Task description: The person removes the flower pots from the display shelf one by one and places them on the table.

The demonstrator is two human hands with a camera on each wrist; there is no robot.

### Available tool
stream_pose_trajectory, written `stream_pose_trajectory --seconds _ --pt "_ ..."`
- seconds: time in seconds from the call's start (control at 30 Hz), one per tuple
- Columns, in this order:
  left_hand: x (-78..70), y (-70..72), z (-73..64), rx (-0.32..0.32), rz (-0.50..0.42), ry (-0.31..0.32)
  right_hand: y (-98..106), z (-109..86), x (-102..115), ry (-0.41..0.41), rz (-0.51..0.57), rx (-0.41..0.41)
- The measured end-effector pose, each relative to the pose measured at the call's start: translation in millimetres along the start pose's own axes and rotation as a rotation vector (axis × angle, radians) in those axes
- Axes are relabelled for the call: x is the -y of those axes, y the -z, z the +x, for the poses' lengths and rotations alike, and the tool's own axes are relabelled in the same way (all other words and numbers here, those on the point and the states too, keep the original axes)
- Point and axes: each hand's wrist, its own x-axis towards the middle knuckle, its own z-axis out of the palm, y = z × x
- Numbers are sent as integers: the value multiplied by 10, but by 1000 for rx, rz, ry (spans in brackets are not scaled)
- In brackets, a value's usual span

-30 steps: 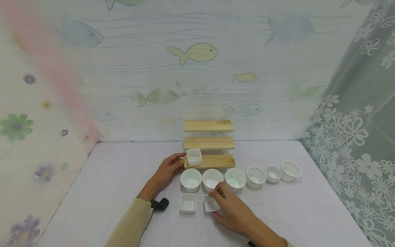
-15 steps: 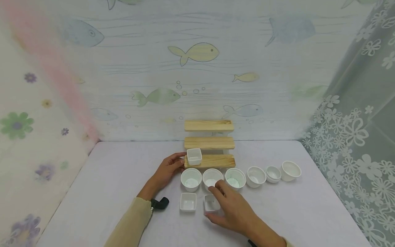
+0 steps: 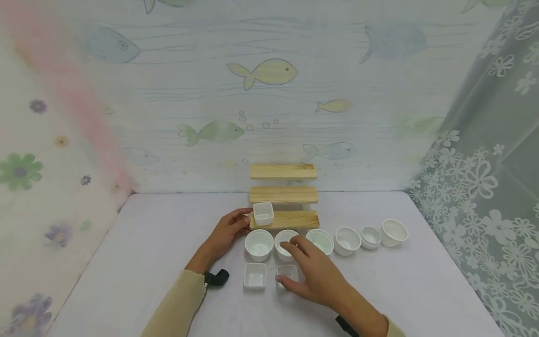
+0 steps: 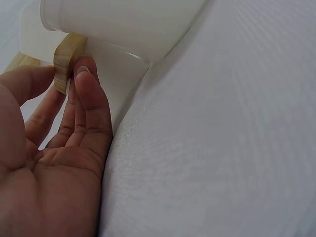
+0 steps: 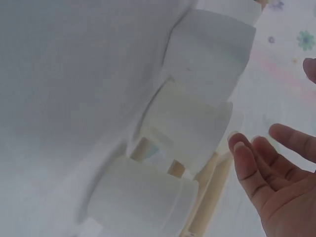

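My left hand (image 3: 223, 236) grips the left end of the lowest plank of a three-step wooden rack (image 3: 296, 220). In the left wrist view the thumb and fingers pinch that wooden end (image 4: 65, 59). A small square white dish (image 3: 263, 214) sits on this plank, just beside the hand. My right hand (image 3: 317, 276) hovers with loosely spread fingers over another square dish (image 3: 287, 271), partly hiding it. The right wrist view shows the fingers (image 5: 254, 180) apart from the white bowls and holding nothing. A third square dish (image 3: 254, 276) lies to the left.
A row of round white bowls (image 3: 258, 245) stands before the rack and runs right to a small bowl (image 3: 370, 237) and a larger end bowl (image 3: 394, 232). The white-covered table (image 3: 147, 234) meets a fish-patterned curtain (image 3: 210, 178) behind.
My right hand has let go of the square dish in the front row, its fingers spreading and lifting off. The dish has stayed in place. The left hand keeps its grip on the rack.
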Motion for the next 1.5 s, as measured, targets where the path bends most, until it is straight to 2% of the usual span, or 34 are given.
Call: stream_pose_trajectory --seconds 0.37,0.97,1.27,1.5 --pt "47 24 14 -4 -15 4 54 118 -72 -59 26 6" --pt "31 17 9 -6 -6 -3 62 338 -202 -31 27 -85" --pt "30 15 15 -3 -14 1 55 420 -221 -101 21 -69" --pt "43 24 32 -2 -14 1 62 495 -241 -125 66 -69"
